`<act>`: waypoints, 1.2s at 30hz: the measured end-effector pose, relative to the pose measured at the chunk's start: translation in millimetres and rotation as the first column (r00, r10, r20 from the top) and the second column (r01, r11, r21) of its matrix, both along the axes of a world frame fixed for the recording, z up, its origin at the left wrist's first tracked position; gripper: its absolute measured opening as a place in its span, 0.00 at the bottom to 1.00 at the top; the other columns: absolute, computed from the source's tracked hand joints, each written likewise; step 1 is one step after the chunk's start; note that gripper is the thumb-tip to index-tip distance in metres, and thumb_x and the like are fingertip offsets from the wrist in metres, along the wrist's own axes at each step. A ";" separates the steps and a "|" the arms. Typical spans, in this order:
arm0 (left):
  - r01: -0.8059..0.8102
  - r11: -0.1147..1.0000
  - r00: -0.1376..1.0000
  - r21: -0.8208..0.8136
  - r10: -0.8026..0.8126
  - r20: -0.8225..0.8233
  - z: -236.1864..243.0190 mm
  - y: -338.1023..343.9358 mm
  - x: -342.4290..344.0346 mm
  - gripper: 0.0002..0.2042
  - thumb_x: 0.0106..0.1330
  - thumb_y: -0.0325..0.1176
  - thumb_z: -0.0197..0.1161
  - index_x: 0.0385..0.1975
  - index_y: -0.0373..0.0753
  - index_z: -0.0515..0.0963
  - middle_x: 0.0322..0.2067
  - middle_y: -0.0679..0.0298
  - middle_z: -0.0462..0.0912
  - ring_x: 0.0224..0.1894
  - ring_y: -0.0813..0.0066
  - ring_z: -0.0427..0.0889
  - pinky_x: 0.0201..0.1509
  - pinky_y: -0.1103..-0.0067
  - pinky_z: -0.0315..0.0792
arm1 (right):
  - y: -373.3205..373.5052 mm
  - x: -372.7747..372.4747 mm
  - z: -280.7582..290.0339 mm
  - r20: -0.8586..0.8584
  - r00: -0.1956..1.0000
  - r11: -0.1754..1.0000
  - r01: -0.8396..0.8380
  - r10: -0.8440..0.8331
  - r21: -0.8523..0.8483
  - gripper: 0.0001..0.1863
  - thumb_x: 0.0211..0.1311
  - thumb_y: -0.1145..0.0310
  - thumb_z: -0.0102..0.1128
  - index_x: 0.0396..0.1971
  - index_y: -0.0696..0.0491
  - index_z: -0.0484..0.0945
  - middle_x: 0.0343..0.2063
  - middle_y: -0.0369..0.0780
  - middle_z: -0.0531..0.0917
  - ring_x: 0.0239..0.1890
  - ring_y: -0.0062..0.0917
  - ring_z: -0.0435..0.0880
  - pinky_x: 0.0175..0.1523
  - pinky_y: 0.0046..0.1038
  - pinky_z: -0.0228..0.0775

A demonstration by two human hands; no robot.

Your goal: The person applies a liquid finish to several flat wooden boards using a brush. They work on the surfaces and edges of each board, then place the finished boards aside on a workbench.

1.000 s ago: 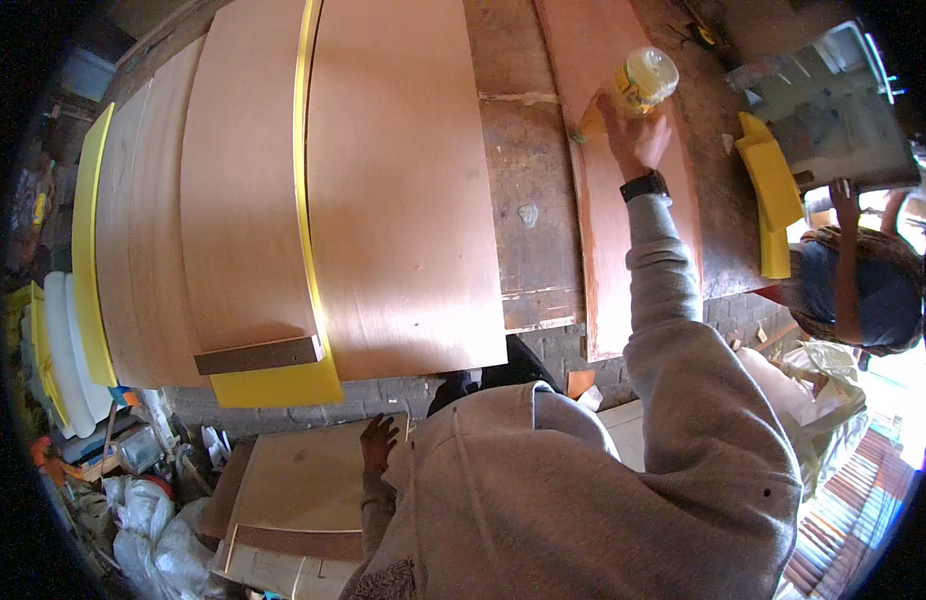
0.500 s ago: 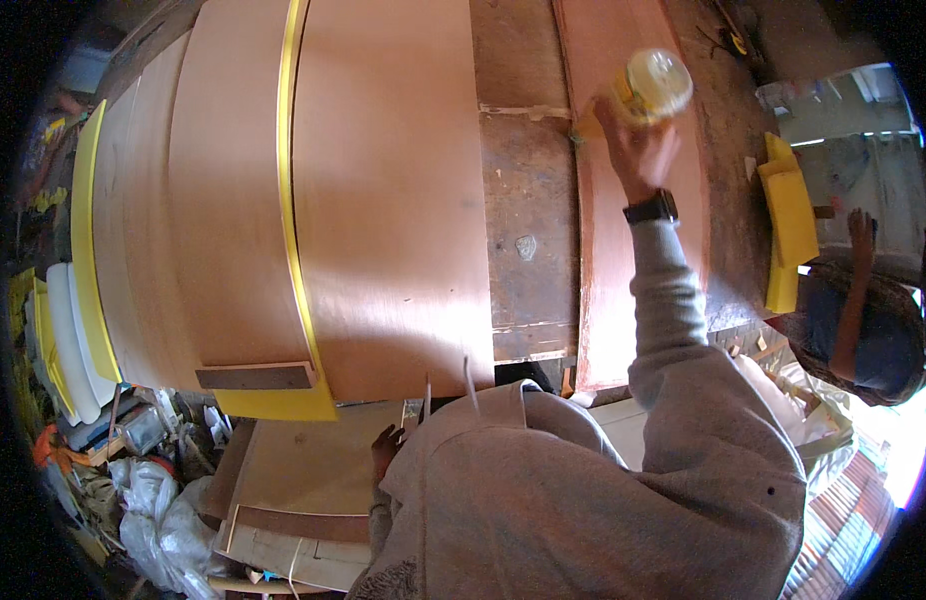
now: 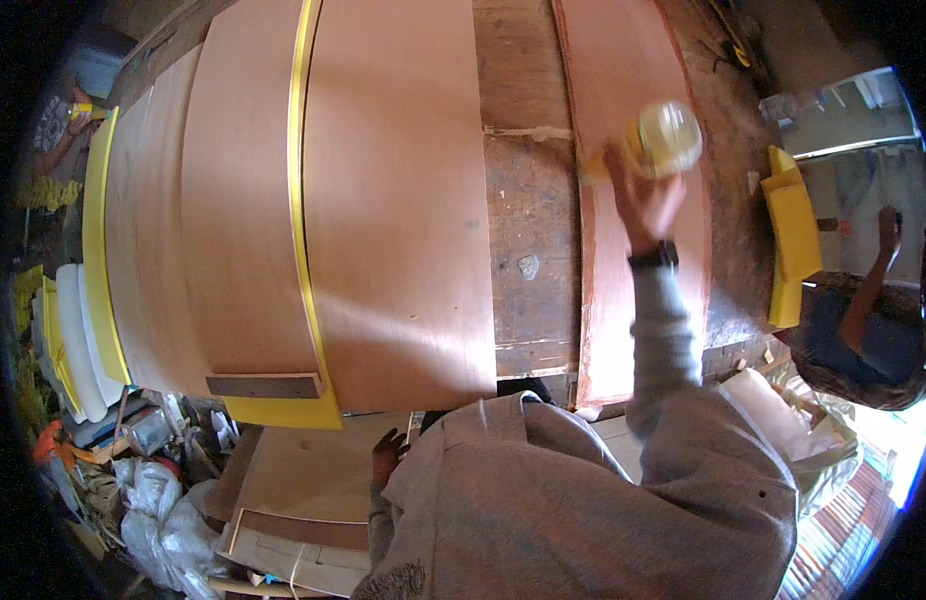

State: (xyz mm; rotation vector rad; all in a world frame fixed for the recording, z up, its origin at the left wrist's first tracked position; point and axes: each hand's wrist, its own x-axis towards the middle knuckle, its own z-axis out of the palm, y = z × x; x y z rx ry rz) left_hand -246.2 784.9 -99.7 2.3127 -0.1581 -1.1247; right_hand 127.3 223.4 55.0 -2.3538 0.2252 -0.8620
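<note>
In my right hand is a clear plastic bottle with a yellowish tint, blurred by motion. Its rounded base faces up and right, while its narrow end points down to the left. Beneath it lies a long reddish wooden strip with darker, wet-looking edges. My left hand hangs low beside my body, its fingers apart and holding nothing. The hand is close above a pale board below the worktable's edge.
Large plywood sheets cover the table's left, with a yellow-edged strip between them. A short dark wood piece lies at the near edge. Yellow foam blocks stand right, near another person. A person's hand shows far left. Plastic bags lie lower left.
My right hand has drawn the bottle nearer to me along the reddish strip. The whole view has shifted slightly, and a person's hand with something yellow now shows at the far left.
</note>
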 end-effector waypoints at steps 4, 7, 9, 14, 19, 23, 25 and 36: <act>-0.306 0.946 0.949 -0.103 0.294 -0.113 33.1 -2.3 16.0 0.18 0.69 0.35 0.60 0.55 0.35 0.77 0.50 0.56 0.85 0.47 0.64 0.86 0.52 0.68 0.79 | -26.6 103.7 -5.1 -0.078 0.989 0.984 0.115 -0.127 -0.139 0.30 0.56 0.40 0.70 0.38 0.57 0.85 0.30 0.47 0.88 0.33 0.37 0.90 0.38 0.36 0.81; -0.021 0.988 0.996 -0.153 0.008 -0.085 54.2 7.5 28.2 0.17 0.68 0.40 0.61 0.49 0.34 0.80 0.45 0.52 0.86 0.44 0.62 0.87 0.48 0.69 0.79 | -33.6 102.3 -11.7 -0.170 0.977 0.975 0.094 -0.130 -0.201 0.28 0.56 0.42 0.71 0.39 0.55 0.85 0.33 0.46 0.89 0.34 0.37 0.90 0.39 0.37 0.81; 0.141 0.987 0.979 -0.074 -0.150 -0.137 82.4 -4.9 39.8 0.18 0.69 0.43 0.60 0.47 0.33 0.80 0.42 0.50 0.86 0.42 0.62 0.87 0.46 0.69 0.79 | -6.0 54.5 5.8 -0.116 0.993 0.997 0.003 -0.012 -0.082 0.25 0.56 0.48 0.74 0.42 0.55 0.84 0.36 0.45 0.89 0.37 0.33 0.90 0.41 0.36 0.82; -0.170 0.981 0.900 0.088 0.191 -0.391 183.5 -86.7 181.7 0.16 0.72 0.42 0.59 0.46 0.33 0.79 0.40 0.50 0.85 0.42 0.62 0.87 0.42 0.67 0.79 | 7.0 12.5 13.9 -0.009 1.000 1.000 -0.025 0.025 0.005 0.22 0.56 0.55 0.75 0.43 0.55 0.84 0.37 0.43 0.89 0.39 0.29 0.90 0.43 0.33 0.82; -0.157 0.924 0.903 -0.349 0.278 0.329 159.4 -195.8 335.5 0.15 0.70 0.38 0.62 0.50 0.34 0.76 0.47 0.49 0.82 0.52 0.52 0.81 0.56 0.65 0.74 | -38.0 117.3 -11.2 -0.025 0.995 0.985 0.095 -0.100 -0.146 0.26 0.55 0.49 0.74 0.40 0.58 0.84 0.34 0.47 0.89 0.36 0.35 0.90 0.41 0.36 0.82; -0.036 0.997 0.550 -0.071 0.079 0.832 104.4 -252.5 413.5 0.21 0.67 0.38 0.62 0.57 0.35 0.71 0.64 0.45 0.66 0.69 0.45 0.61 0.72 0.55 0.55 | -35.3 140.3 2.3 -0.052 0.998 0.996 0.032 -0.036 -0.081 0.24 0.54 0.57 0.77 0.44 0.59 0.83 0.38 0.43 0.89 0.41 0.28 0.90 0.46 0.31 0.82; -0.143 0.989 0.466 -0.024 0.089 0.880 81.8 -265.4 425.8 0.24 0.67 0.39 0.61 0.59 0.36 0.70 0.65 0.46 0.65 0.70 0.44 0.60 0.73 0.54 0.54 | -23.3 102.5 0.2 -0.043 0.999 1.000 -0.008 0.009 0.016 0.24 0.54 0.60 0.77 0.46 0.59 0.82 0.39 0.44 0.89 0.41 0.28 0.89 0.47 0.31 0.82; -0.203 0.978 0.432 0.040 0.053 0.900 71.6 -278.6 428.6 0.29 0.68 0.41 0.58 0.68 0.38 0.63 0.69 0.43 0.59 0.73 0.39 0.55 0.75 0.51 0.49 | -55.9 206.6 -3.2 0.047 0.997 0.981 0.061 -0.053 -0.186 0.26 0.53 0.49 0.75 0.43 0.55 0.83 0.35 0.44 0.89 0.38 0.32 0.90 0.40 0.32 0.82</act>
